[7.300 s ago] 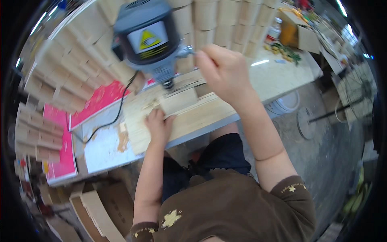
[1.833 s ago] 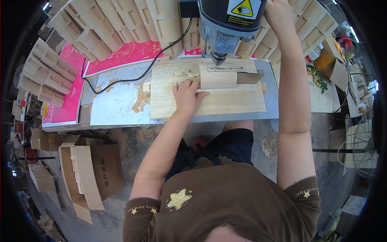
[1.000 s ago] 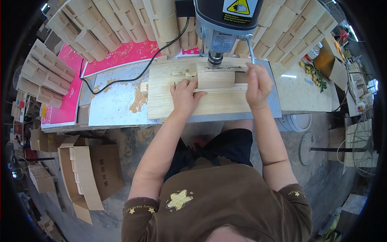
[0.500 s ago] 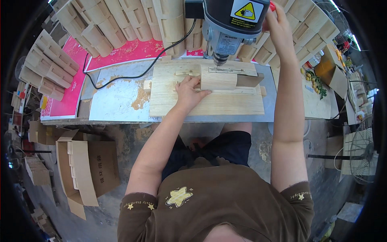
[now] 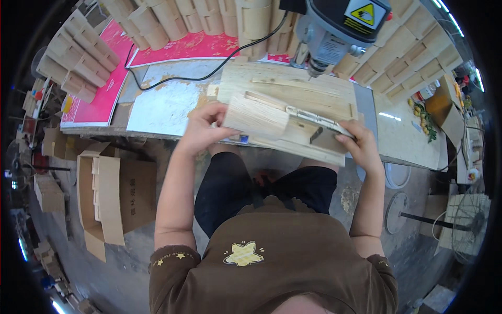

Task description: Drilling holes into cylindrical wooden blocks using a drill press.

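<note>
Near the drill press (image 5: 334, 39), left hand (image 5: 206, 127) grips a wooden block (image 5: 257, 116) — right hand (image 5: 362, 142), its holder (image 5: 325, 140).

Matt, smooth, finely grained pale wood in the block (image 5: 256, 115); bare wood with a metal-looking strip in the holder (image 5: 325, 140). Plain matt wood again in the standing tubes (image 5: 257, 21). Bare metal at the chuck (image 5: 317, 69). Glossy, light-streaked worktop (image 5: 405, 137); dust-roughened pink sheet (image 5: 191, 48). Matt cardboard in the box (image 5: 141, 196); soft, dull cloth in the shirt (image 5: 298, 243).
</note>
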